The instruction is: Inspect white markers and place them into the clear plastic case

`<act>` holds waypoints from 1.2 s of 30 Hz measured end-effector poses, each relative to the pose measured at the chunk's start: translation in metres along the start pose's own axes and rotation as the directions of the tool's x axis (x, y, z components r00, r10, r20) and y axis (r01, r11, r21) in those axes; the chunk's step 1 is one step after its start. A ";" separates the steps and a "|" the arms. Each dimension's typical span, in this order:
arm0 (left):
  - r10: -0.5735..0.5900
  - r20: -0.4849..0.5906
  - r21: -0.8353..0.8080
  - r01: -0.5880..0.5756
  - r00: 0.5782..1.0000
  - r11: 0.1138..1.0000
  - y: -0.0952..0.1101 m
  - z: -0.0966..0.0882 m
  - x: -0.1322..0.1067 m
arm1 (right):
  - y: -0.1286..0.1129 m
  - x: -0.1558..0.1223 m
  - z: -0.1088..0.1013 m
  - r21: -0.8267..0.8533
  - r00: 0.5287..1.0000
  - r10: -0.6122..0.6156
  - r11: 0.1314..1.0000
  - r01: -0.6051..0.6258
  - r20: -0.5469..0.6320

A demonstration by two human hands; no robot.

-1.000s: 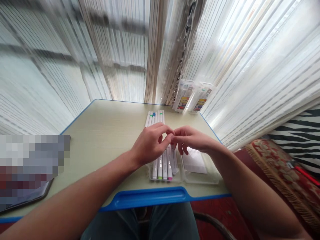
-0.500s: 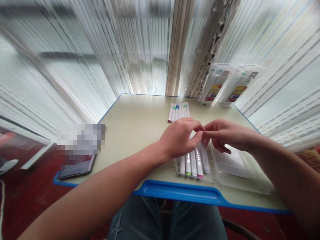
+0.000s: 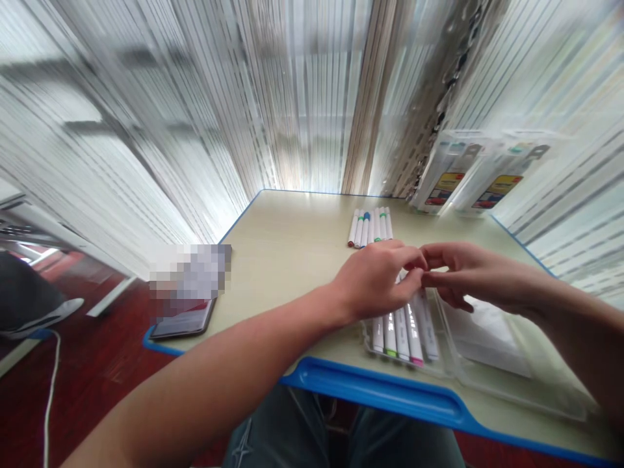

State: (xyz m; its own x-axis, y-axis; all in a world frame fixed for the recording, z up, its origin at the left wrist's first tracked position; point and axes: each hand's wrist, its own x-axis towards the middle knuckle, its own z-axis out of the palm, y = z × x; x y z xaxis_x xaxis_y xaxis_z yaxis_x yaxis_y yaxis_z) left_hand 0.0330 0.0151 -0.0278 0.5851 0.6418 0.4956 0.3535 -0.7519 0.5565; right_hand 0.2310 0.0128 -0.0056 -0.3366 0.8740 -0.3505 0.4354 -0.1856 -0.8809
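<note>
Several white markers (image 3: pixel 401 331) lie side by side in a clear plastic case (image 3: pixel 373 348) near the table's front edge. Two show lime green and pink ends. My left hand (image 3: pixel 377 276) reaches over their upper ends, thumb and forefinger pinched. From the right, my right hand (image 3: pixel 455 270) brings its thumb and forefinger to the same spot, its other fingers curled below. Both pinches close at the upper end of the rightmost marker (image 3: pixel 428 328), which lies slightly askew from the rest. The fingers hide that end.
Another row of markers (image 3: pixel 370 227) lies farther back. The case's clear lid (image 3: pixel 526 396) with a white sheet (image 3: pixel 487 341) is at right. Two clear packages (image 3: pixel 497 188) stand at the back right. A tablet-like device (image 3: pixel 185 325) lies at left. A blue tray (image 3: pixel 380 390) edges the table (image 3: pixel 287 240).
The view has turned a little left, so everything sits farther right in the picture. Both hands keep nearly the same pinch over the markers.
</note>
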 end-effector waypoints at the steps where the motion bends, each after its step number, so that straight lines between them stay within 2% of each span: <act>1: -0.002 0.000 0.001 0.002 1.000 1.000 0.000 0.000 0.000 | 0.001 0.000 -0.001 -0.026 1.000 -0.013 1.000 0.013 0.001; 5: -0.003 0.006 0.013 0.003 1.000 1.000 0.000 0.000 0.000 | 0.004 0.001 -0.006 -0.105 0.999 -0.040 0.994 0.043 0.032; 9: 0.030 0.019 0.025 -0.031 0.999 0.999 0.003 0.000 -0.001 | 0.005 0.002 -0.010 -0.156 1.000 0.016 0.988 -0.012 0.023; 12: 0.106 0.074 0.007 -0.107 0.992 0.994 0.006 0.000 -0.002 | 0.004 0.003 -0.011 -0.178 0.999 0.022 0.984 -0.013 0.046; 17: 0.255 0.165 -0.028 -0.254 0.953 0.967 0.009 -0.001 -0.004 | -0.002 0.000 -0.012 -0.258 0.998 0.017 0.966 -0.002 0.054; 21: 0.233 0.232 -0.036 -0.231 0.944 0.972 0.011 -0.005 -0.002 | -0.007 -0.001 -0.012 -0.324 0.999 -0.022 0.945 0.037 0.049; 25: 0.249 0.299 -0.045 -0.247 0.921 0.968 0.015 -0.009 0.000 | -0.008 -0.002 -0.012 -0.363 0.999 -0.043 0.931 0.036 -0.012; 36: 0.279 0.409 -0.009 -0.302 0.869 0.953 0.020 -0.016 0.003 | -0.006 -0.002 -0.013 -0.357 0.997 -0.073 0.931 0.074 0.015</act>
State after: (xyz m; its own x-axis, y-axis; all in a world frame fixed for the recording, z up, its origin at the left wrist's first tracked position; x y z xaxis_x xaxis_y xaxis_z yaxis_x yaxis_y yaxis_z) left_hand 0.0298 0.0042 -0.0045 0.9054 0.2861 0.3136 0.1533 -0.9093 0.3869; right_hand 0.2393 0.0179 0.0045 -0.3799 0.8785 -0.2897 0.6785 0.0518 -0.7328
